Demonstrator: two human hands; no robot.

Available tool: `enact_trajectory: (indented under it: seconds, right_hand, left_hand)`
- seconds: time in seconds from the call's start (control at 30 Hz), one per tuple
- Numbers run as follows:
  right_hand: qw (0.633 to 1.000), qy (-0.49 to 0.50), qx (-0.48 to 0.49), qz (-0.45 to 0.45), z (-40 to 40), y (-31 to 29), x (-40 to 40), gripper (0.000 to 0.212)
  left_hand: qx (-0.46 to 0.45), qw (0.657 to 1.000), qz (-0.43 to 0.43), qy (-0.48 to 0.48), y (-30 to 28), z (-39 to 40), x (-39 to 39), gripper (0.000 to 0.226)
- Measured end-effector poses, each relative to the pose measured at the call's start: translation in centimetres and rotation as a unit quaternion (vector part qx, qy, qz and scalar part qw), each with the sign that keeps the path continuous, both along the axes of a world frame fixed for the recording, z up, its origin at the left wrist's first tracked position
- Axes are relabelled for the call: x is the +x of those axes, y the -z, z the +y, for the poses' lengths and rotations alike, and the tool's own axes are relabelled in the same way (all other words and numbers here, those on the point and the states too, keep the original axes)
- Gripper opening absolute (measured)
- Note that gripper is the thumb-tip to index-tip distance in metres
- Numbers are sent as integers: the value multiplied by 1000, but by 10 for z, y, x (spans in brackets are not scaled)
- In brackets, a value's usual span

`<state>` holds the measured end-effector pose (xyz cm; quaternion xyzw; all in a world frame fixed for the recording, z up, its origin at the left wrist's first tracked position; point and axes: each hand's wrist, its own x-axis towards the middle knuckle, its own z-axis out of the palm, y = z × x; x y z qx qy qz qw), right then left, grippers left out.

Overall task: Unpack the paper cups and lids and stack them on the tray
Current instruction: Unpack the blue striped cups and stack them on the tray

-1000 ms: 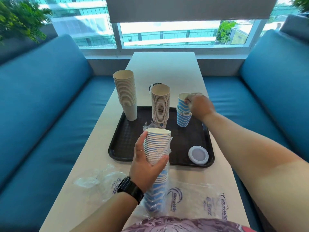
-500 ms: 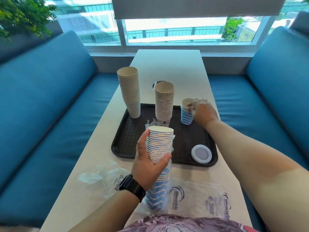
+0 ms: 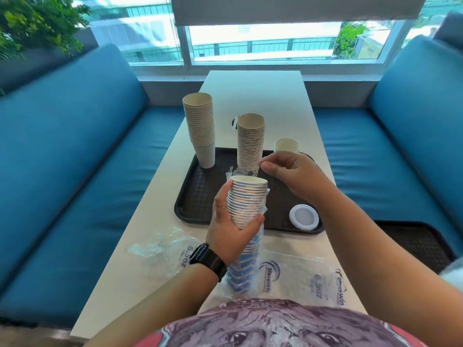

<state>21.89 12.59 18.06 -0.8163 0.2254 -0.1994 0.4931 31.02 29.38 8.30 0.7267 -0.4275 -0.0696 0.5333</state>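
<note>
dark brown textured plastic tray [image 3: 193, 196] on a long white table [image 3: 255, 96], carrying a tall stack of plain beige paper cups [image 3: 200, 128] at its far left corner, a second beige stack with a printed bottom cup [image 3: 250, 142] near the far middle, a short stack of blue-and-white striped paper cups [image 3: 286, 145] at the far right, mostly hidden behind the right hand, and a single white round plastic lid [image 3: 304, 217] lying flat in the near right corner. bit of crumpled clear film [image 3: 230, 171] at the foot of the middle stack.

long stack of blue-and-white striped cups in a clear plastic sleeve [image 3: 246, 221] standing tilted at the near edge of the table, upper part bare of wrap and reaching over the tray's near rim, lower part still inside the sleeve. left hand [image 3: 230, 231], black watch at the wrist, wrapped around the middle of this stack, thumb on the right side, fingers on the left. right hand [image 3: 293, 174] hovering above the tray just beyond the held stack, fingers loosely curled, holding nothing, touching nothing as far as can be told.

empty clear printed plastic bags [image 3: 308, 276] lying flat on the near table, one crumpled on the left [image 3: 160, 249]. small dark object behind the middle stack, too hidden to identify.

blue cushioned benches [image 3: 75, 159] along both sides of the table, window [image 3: 263, 43] with a half-lowered blind at the far end, green plant [image 3: 32, 21] at top left.
</note>
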Motion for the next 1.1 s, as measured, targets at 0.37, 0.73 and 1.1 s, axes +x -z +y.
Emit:
enact_trajectory:
  seconds: [0.37, 0.73, 1.1]
  right_hand:
    - [998, -50, 28, -11, 31, 5, 0, 10]
    - [998, -36, -54, 8, 36, 5, 1, 17]
    - [991, -20, -133, 27, 32, 0, 7, 16]
  left_hand:
    - [-22, 1000, 10, 3, 0, 8, 1, 90]
    - [-42, 999, 7, -4, 2, 9, 1, 81]
    - [-57, 998, -5, -15, 6, 8, 3, 78]
